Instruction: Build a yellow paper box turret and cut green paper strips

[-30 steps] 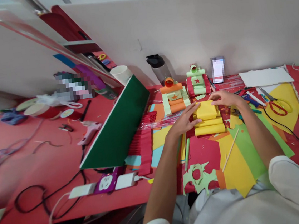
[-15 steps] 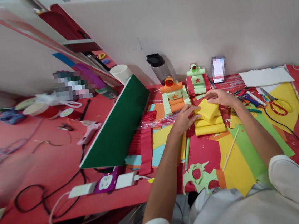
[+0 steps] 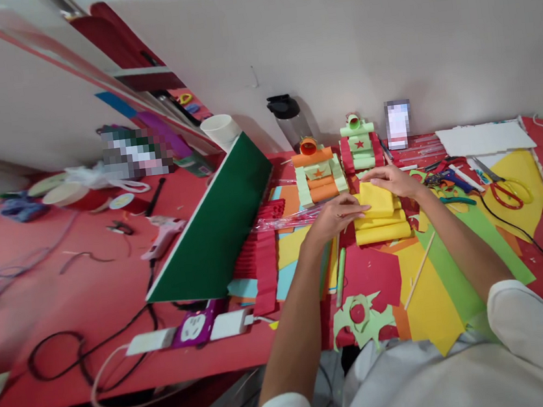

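Between my two hands is a small yellow paper box (image 3: pixel 377 200), sitting on top of yellow paper rolls (image 3: pixel 383 234). My left hand (image 3: pixel 336 217) pinches the box's left side, fingers pressed together. At its upper right edge my right hand (image 3: pixel 394 181) grips the box with bent fingers. Behind my left hand stands a paper tank model (image 3: pixel 320 175) in orange and light green. A second paper tank (image 3: pixel 359 144), light green and red with a red star, is farther back.
A green board (image 3: pixel 215 229) leans at mid-table beside a purple power strip (image 3: pixel 197 324). Scissors (image 3: pixel 502 189), pliers and yellow paper lie to the right. Paper sheets, a wooden stick (image 3: pixel 420 270) and green scraps (image 3: pixel 363 320) cover the front. A phone (image 3: pixel 398 125) and bottle (image 3: pixel 289 123) stand by the wall.
The yellow box has been turned from a diamond-like angle to nearly square with the rolls under it. Both hands have shifted slightly with it.
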Motion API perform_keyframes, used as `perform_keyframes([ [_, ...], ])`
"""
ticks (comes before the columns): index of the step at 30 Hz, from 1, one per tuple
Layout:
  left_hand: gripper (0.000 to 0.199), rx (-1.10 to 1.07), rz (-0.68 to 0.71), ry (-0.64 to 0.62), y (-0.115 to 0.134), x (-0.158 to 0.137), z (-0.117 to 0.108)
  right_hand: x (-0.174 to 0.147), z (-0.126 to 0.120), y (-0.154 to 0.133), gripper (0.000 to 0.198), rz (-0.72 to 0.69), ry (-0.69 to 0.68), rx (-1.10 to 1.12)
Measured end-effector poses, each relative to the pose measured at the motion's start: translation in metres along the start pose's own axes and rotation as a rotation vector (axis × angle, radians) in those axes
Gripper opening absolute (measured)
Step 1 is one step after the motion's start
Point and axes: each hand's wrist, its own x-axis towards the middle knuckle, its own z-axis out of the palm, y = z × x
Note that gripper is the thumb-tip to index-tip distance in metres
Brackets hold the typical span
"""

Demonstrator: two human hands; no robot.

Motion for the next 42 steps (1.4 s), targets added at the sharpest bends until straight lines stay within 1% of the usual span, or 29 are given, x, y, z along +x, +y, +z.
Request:
perform_keyframes([
  [7, 0.023, -0.007, -0.005, 0.004, -0.005, -0.001, 0.002, 0.004, 0.005, 0.008, 0.027, -0.018, 0.041, -0.011],
  [10, 0.023, 0.044, -0.003, -0.003, -0.007, -0.002, 0.003, 0.005, 0.006, 0.010, 0.026, 0.000, 0.060, 0.001],
  [12, 0.028, 0.103, -0.004, -0.013, -0.008, -0.002, 0.003, 0.005, 0.007, 0.010, 0.026, 0.016, 0.061, 0.021],
  [14, 0.039, 0.157, -0.012, -0.012, -0.008, -0.002, 0.004, 0.005, 0.007, 0.010, 0.026, 0.031, 0.049, 0.037],
  [16, 0.057, 0.176, -0.040, -0.020, -0.006, -0.001, 0.004, 0.005, 0.007, 0.009, 0.027, 0.040, 0.027, 0.053],
  [19, 0.086, 0.157, -0.129, -0.093, -0.003, 0.001, 0.005, 0.004, 0.008, 0.009, 0.028, 0.038, 0.005, 0.057],
  [21, 0.094, 0.147, -0.199, -0.148, -0.001, 0.001, 0.005, 0.004, 0.008, 0.009, 0.027, 0.032, 0.010, 0.039],
  [24, 0.096, 0.148, -0.248, -0.177, 0.001, 0.001, 0.006, 0.003, 0.009, 0.008, 0.027, 0.024, 0.015, 0.011],
  [29, 0.096, 0.198, -0.249, -0.182, 0.003, 0.001, 0.005, 0.003, 0.008, 0.005, 0.028, -0.012, 0.005, -0.044],
  [33, 0.095, 0.214, -0.264, -0.206, 0.005, 0.001, 0.003, 0.001, 0.005, 0.002, 0.029, -0.023, -0.035, -0.049],
  [37, 0.095, 0.210, -0.267, -0.223, 0.006, 0.002, 0.002, 0.001, 0.002, 0.002, 0.030, -0.023, -0.068, -0.067],
  [42, 0.093, 0.266, -0.272, -0.218, 0.009, 0.003, 0.001, 0.003, 0.004, 0.003, 0.031, -0.014, -0.066, -0.077],
])
